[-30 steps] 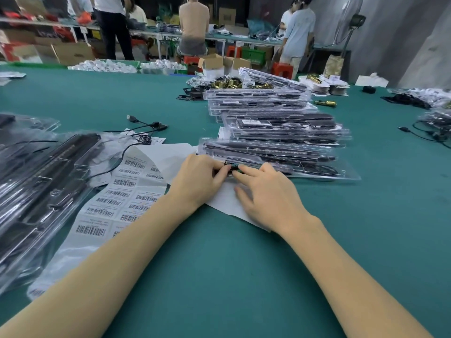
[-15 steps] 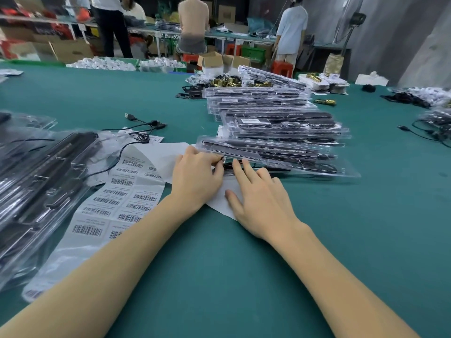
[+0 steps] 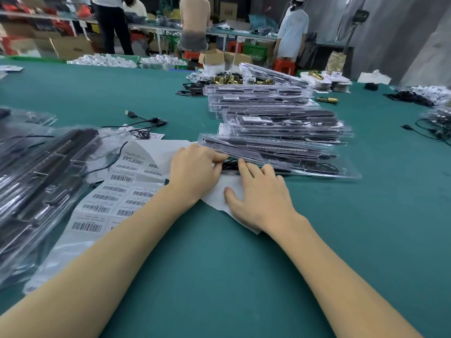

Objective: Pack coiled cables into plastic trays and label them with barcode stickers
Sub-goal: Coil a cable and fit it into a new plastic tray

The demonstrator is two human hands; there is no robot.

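many packed trays (image 3: 280, 123) stacked at 1 o'clock; left hand (image 3: 195, 169) and right hand (image 3: 261, 191), fingers fairly straight, press the front tray (image 3: 317, 167); barcode sheet (image 3: 117, 191) mostly unused.

Place: a packing workshop or small factory floor.
Work surface: a long green table (image 3: 244, 276) is covered with stacked plastic trays (image 3: 273, 128) and barcode sticker sheets (image 3: 114, 191).
Background: cardboard boxes (image 3: 70, 46), further benches and standing workers (image 3: 292, 30) are seen.

Both hands (image 3: 229, 176) at the nearest tray (image 3: 280, 157)
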